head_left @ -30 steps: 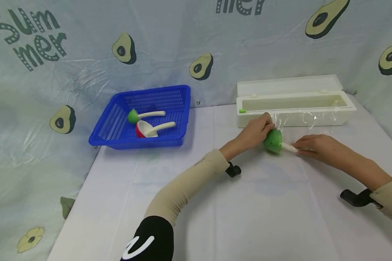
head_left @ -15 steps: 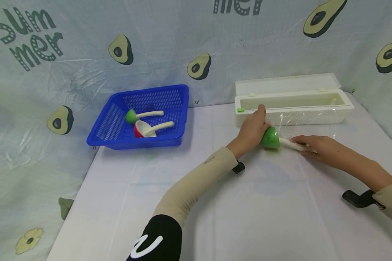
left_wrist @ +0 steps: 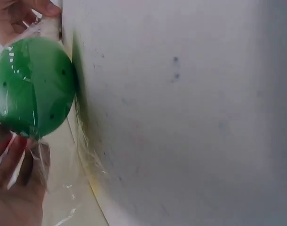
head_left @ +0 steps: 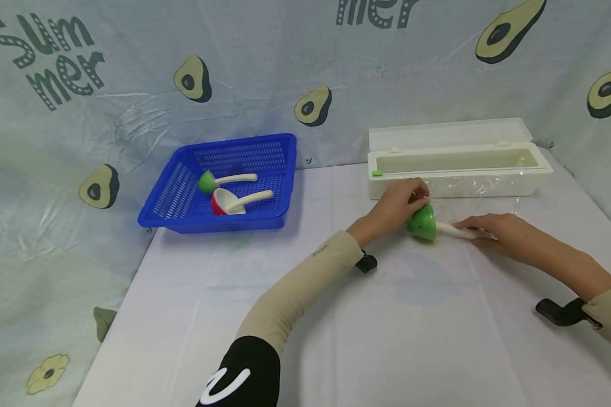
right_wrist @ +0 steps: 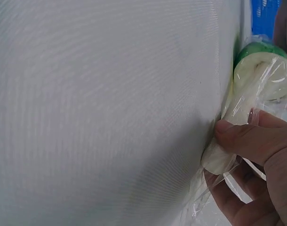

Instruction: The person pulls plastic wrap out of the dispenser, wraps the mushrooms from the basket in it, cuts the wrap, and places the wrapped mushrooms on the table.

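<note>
A ladle [head_left: 422, 224] with a green bowl and white handle lies on its side on the table, wrapped in clear plastic film [left_wrist: 68, 193]. My left hand [head_left: 399, 199] is at the far side of the bowl, its fingertips pinching the film against it. In the left wrist view, the film stretches smoothly over the bowl's rounded back. My right hand [head_left: 511, 234] grips the handle's end through the film. The right wrist view shows the thumb along the handle [right_wrist: 218, 157], with the fingers curled beneath.
Behind my hands stands a long white cling film box [head_left: 453, 185], its lid [head_left: 448, 134] raised and a green slider [head_left: 377, 173] at its left. A blue basket [head_left: 183, 217] at the back left holds a green ladle [head_left: 236, 178] and a red one [head_left: 254, 196].
My left hand has reached over the bowl, then drawn its fingers back down to it. My right hand has slid a little right along the handle. The film near the bowl lies lower.
</note>
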Demonstrator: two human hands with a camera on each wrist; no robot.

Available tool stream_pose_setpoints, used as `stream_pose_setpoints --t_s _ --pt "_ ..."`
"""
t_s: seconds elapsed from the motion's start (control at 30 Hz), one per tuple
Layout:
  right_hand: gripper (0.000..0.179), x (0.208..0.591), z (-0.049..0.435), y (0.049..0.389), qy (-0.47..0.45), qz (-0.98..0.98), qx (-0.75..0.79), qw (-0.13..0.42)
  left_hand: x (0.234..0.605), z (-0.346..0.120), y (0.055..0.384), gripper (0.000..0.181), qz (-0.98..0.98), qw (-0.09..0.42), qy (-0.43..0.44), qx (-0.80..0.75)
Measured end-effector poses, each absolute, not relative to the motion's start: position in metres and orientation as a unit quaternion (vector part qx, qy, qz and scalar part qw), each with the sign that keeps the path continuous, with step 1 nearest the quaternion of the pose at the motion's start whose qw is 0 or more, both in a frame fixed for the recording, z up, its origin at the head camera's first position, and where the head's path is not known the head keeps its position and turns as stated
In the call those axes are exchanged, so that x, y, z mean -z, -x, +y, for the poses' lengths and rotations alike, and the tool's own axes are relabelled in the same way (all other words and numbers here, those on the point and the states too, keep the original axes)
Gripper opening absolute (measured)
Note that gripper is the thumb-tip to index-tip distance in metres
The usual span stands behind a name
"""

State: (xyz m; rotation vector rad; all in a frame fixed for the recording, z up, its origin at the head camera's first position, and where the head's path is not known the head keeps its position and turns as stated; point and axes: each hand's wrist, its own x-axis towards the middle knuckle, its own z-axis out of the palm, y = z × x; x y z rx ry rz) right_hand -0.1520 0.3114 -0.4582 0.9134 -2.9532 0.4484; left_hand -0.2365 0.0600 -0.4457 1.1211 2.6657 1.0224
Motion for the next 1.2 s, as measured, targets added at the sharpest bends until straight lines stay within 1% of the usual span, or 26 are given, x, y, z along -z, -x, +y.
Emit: stream_pose_setpoints --t_s 0.13,0.2,0.27,0.37,0.43,0.5,0.57,0.63,0.73,0.8,0.87,0.93,1.0,1.1,1.2 --pt "0.046 0.458 0.311 0.152 -0.292 -0.946 -0.141 0.013 0.446 0.053 0.239 0.029 0.836 0.11 -0.41 -0.349" --pt "0.047 0.458 0.311 0.151 -0.295 -0.944 -0.143 0.023 0.446 0.05 0.241 0.043 0.834 0.132 -0.428 -0.321" --pt "0.047 0.457 0.312 0.151 -0.297 -0.944 -0.143 0.028 0.446 0.049 0.243 0.065 0.838 0.146 -0.444 -0.283" --pt "0.047 0.456 0.315 0.151 -0.301 -0.942 -0.148 0.032 0.447 0.051 0.245 0.093 0.843 0.145 -0.466 -0.226" --pt "0.048 0.456 0.316 0.151 -0.299 -0.942 -0.149 0.024 0.448 0.052 0.244 0.099 0.842 0.146 -0.471 -0.218" --pt "0.052 0.457 0.319 0.151 -0.299 -0.943 -0.149 0.01 0.448 0.052 0.242 0.096 0.84 0.14 -0.479 -0.214" --pt "0.056 0.457 0.322 0.151 -0.303 -0.942 -0.147 -0.012 0.445 0.05 0.24 0.086 0.84 0.134 -0.488 -0.197" --pt "0.06 0.457 0.325 0.15 -0.308 -0.939 -0.146 -0.037 0.441 0.048 0.239 0.077 0.842 0.139 -0.494 -0.168" --pt "0.063 0.459 0.329 0.151 -0.326 -0.934 -0.136 -0.043 0.436 0.044 0.238 0.074 0.846 0.145 -0.5 -0.116" --pt "0.063 0.459 0.33 0.151 -0.333 -0.934 -0.126 -0.035 0.433 0.044 0.237 0.072 0.846 0.144 -0.505 -0.095" --pt "0.062 0.46 0.33 0.153 -0.342 -0.933 -0.115 -0.018 0.43 0.046 0.237 0.065 0.844 0.134 -0.514 -0.078" --pt "0.066 0.46 0.329 0.155 -0.357 -0.928 -0.104 -0.003 0.428 0.048 0.237 0.056 0.843 0.118 -0.521 -0.065" --pt "0.068 0.459 0.328 0.156 -0.373 -0.923 -0.097 0.012 0.426 0.052 0.237 0.052 0.844 0.111 -0.521 -0.06" --pt "0.072 0.458 0.328 0.16 -0.406 -0.909 -0.087 0.043 0.425 0.056 0.235 0.052 0.845 0.092 -0.524 -0.052" --pt "0.07 0.46 0.33 0.163 -0.426 -0.898 -0.085 0.07 0.427 0.057 0.232 0.055 0.853 0.049 -0.519 -0.022"
